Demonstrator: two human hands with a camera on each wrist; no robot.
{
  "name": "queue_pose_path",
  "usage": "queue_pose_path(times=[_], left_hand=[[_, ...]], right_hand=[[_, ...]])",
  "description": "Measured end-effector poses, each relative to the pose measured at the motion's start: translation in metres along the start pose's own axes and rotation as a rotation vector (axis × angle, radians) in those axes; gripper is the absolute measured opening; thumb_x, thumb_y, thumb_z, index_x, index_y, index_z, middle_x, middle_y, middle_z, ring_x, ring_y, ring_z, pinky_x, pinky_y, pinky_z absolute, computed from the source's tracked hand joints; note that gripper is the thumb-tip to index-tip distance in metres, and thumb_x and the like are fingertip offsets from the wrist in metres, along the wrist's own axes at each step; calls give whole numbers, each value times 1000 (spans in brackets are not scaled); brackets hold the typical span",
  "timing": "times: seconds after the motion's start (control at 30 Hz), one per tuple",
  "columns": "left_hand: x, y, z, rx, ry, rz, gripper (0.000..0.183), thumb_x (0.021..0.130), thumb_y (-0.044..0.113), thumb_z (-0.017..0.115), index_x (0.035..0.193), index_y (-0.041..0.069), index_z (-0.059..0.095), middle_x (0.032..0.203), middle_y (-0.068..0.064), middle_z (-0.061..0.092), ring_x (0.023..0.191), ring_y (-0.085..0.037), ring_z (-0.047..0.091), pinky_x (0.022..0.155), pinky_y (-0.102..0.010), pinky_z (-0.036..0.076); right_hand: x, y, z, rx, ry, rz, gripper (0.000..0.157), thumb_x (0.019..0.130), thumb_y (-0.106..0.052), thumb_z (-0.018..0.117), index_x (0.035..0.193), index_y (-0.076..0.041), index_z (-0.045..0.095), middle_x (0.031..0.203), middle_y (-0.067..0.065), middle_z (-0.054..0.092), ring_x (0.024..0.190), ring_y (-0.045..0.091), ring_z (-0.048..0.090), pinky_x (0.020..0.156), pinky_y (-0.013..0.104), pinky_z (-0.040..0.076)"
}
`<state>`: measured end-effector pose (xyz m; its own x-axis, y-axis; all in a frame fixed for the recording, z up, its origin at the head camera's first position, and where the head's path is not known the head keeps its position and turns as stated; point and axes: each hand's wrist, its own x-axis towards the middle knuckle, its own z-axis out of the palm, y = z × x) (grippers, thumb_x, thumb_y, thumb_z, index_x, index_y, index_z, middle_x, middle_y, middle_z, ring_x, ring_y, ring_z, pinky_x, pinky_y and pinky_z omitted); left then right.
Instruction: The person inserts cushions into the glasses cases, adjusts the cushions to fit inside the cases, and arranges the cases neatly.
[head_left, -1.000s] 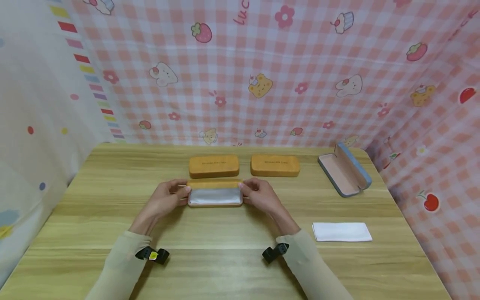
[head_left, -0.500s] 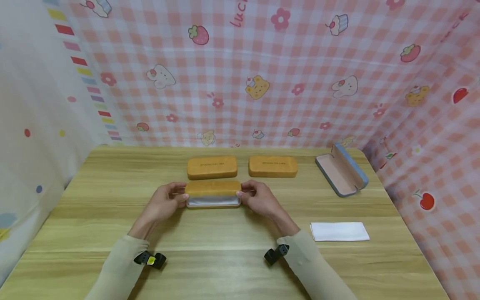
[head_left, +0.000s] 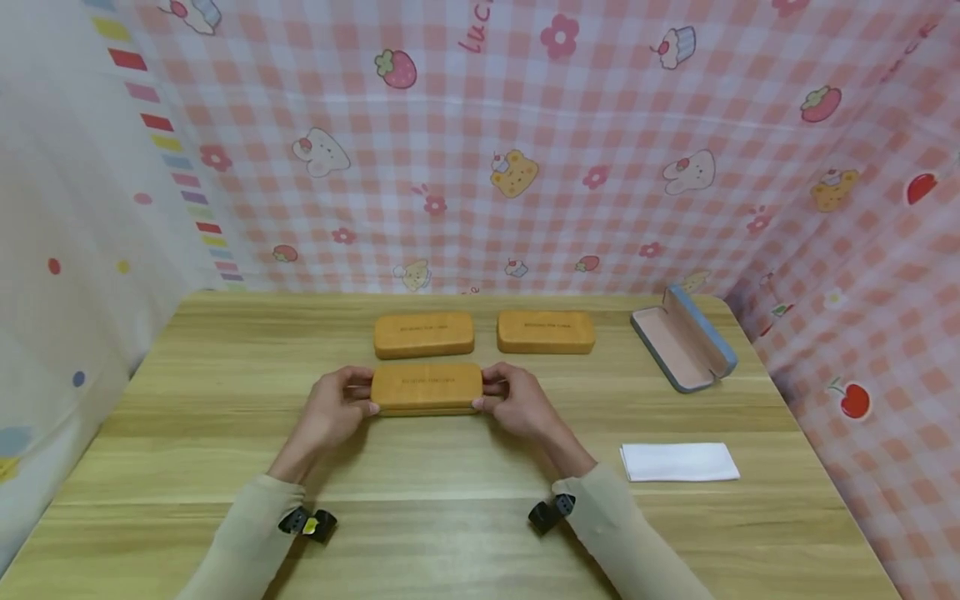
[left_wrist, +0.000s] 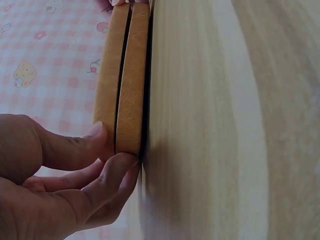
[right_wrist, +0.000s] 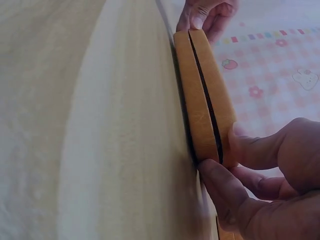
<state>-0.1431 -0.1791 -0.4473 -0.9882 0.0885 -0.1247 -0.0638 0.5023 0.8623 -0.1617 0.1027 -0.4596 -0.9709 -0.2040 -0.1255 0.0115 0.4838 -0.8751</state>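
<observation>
In the head view, the pale sleeves [head_left: 240,533] are cut off by the lower edge. To the right on the tabletop [head_left: 442,525], a folded white cloth [head_left: 679,463] is laid flat. Farther in, a yellow-brown case [head_left: 426,386] is pinched at one end by the left hand [head_left: 336,407] and at the other by the right hand [head_left: 519,403]. Its inside is hidden by the lowered lid, and its lettering is too small to be read. From above, the seam is seen only as a thin line; in both wrist views it is shown as a dark gap, with thumbs set on the lid and fingers at the base. In the right wrist view, an orange sliver [right_wrist: 229,235] is cut off below; what it belongs to cannot be told. Just behind, two similar cases [head_left: 424,336] are set side by side, apart. At far right, a blue case [head_left: 678,354] is placed aslant, lid raised. Beyond, a checked curtain [head_left: 450,117] is hung, cropped above.
</observation>
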Motion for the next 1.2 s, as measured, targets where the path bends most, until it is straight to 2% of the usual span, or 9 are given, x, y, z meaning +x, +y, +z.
queue_pose_path(times=[0.2,0.37,0.53,0.63,0.8,0.97,1.2], left_hand=[[4,0,1,25,-5,-12,51,87,-10,70,135,-12,52,132,-33,61,122,-44,63,98,-43,58],[7,0,0,18,-47,-19,52,88,-5,71,137,-9,52,133,-29,62,124,-41,62,100,-42,57],[5,-1,-2,-10,-72,-51,55,88,-2,72,139,-6,50,135,-26,61,124,-38,61,99,-39,55],[3,0,-3,-8,-71,-55,60,87,1,76,141,-6,49,136,-26,60,123,-37,61,101,-42,55],[2,1,-3,53,-66,-52,75,84,10,84,147,-2,44,139,-24,58,124,-37,59,105,-49,51],[4,1,-2,104,-75,1,85,83,15,87,152,-1,41,147,-27,51,133,-45,53,112,-56,47],[8,1,3,140,-96,97,89,80,16,89,153,-1,40,154,-28,44,134,-49,53,110,-55,49]], right_hand=[[-2,2,0,-14,19,-13,35,89,-3,78,121,0,64,120,16,71,112,27,70,99,41,58],[-4,3,-3,-22,40,-6,36,89,-5,79,122,-4,65,122,14,72,114,27,70,102,43,55],[-6,2,-5,-34,8,-4,45,89,-10,80,131,-5,62,125,11,70,116,26,68,103,43,55],[-7,1,-5,-38,-11,-11,53,89,-12,81,136,-5,58,126,12,68,117,27,67,102,43,55],[-8,0,-8,-56,-29,-26,57,89,-16,81,139,-5,55,128,13,66,116,27,65,100,43,56],[-13,-1,-16,-63,-34,-29,62,89,-20,81,143,-8,53,131,12,65,118,27,63,101,42,56],[-17,-1,-30,-75,-32,-93,66,91,-21,79,149,-9,49,141,15,60,126,31,60,107,46,53]])
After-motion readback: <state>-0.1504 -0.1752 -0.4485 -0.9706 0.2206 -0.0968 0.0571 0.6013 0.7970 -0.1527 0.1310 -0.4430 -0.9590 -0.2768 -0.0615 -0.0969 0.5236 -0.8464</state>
